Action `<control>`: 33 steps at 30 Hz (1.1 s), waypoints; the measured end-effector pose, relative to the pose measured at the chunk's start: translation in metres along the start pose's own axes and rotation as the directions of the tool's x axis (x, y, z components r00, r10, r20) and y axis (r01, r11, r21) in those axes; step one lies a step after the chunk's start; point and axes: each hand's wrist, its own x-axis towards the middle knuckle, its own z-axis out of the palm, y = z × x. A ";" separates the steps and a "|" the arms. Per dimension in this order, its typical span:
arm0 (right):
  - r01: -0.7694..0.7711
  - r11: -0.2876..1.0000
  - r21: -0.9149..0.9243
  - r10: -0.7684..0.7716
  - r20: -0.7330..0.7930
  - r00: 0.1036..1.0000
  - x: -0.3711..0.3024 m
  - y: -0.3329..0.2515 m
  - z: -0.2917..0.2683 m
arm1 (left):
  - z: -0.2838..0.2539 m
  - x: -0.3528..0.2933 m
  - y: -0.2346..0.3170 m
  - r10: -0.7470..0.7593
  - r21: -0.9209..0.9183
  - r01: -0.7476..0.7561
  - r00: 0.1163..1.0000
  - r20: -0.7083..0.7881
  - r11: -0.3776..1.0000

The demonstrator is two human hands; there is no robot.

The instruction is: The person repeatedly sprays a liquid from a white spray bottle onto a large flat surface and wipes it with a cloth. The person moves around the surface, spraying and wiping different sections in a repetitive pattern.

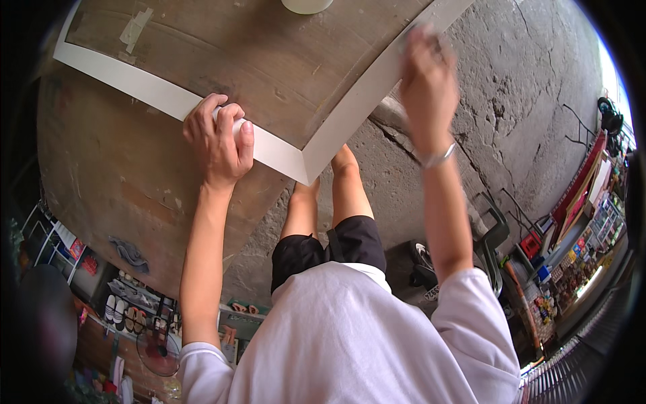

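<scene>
A white flat-barred frame (363,102) lies on a worn brown board, with one mitred corner pointing toward me. My left hand (221,138) is closed over the frame's left bar, its fingers curled across it. Something white shows between those fingers, and I cannot make out whether it is part of the bar or a separate piece. Over the right bar, farther up, is my right hand (428,84), smeared by motion. Its fingers look bent, and whether they hold anything is not clear. A metal band circles that wrist.
The brown board (134,161) extends left under the frame. A white round container (307,5) stands at the top edge. Cracked concrete floor (511,87) lies to the right. A dark green chair (496,236) stands near my right elbow; shelves with shoes (128,316) are at lower left.
</scene>
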 end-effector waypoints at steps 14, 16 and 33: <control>0.164 0.972 -0.170 -0.197 -0.202 0.959 0.092 0.061 0.027 | -0.002 -0.004 0.001 -0.025 0.031 0.024 0.999 0.033 0.999; 0.126 0.986 -0.112 -0.140 -0.123 0.982 0.087 0.053 0.023 | -0.003 -0.004 0.001 -0.024 0.027 0.023 0.999 0.037 0.999; 0.267 0.962 -0.058 -0.248 0.221 0.943 0.066 0.053 -0.001 | -0.003 -0.005 0.001 -0.034 -0.026 0.037 0.994 0.103 0.999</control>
